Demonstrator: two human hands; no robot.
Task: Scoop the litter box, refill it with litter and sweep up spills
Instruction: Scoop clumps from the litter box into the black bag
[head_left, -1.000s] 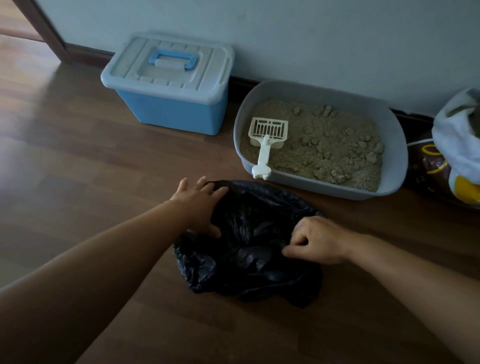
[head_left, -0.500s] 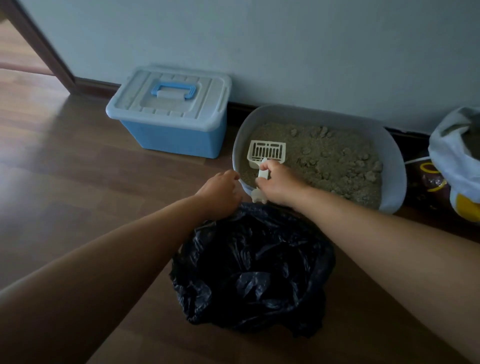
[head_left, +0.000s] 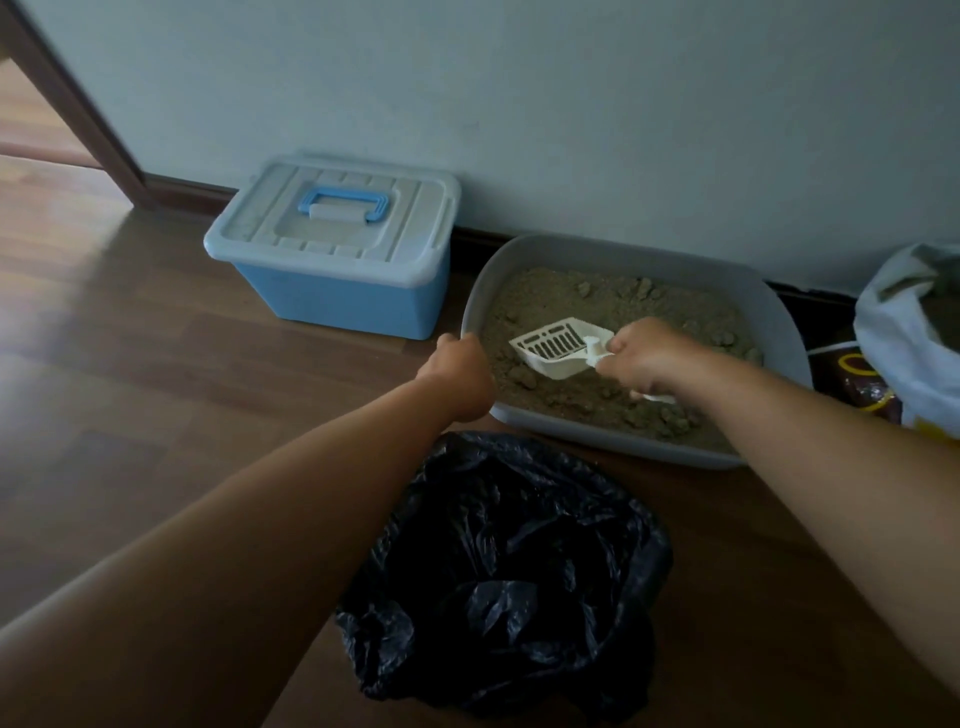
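While the slotted white scoop (head_left: 556, 348) sits tilted with its lower edge at the clumped litter (head_left: 649, 306), in the left half of the grey litter box (head_left: 784, 332), the right hand (head_left: 649, 358) holds its handle, fingers clamped round it. The left hand (head_left: 460, 374) grips the box's left rim, fingers curled over the edge. The box stands on the wooden floor (head_left: 156, 364) against the wall (head_left: 571, 104). Just in front lies an open black bin bag (head_left: 509, 571); a lidded blue storage box (head_left: 337, 249) stands to the left, a white sack (head_left: 904, 338) to the right.
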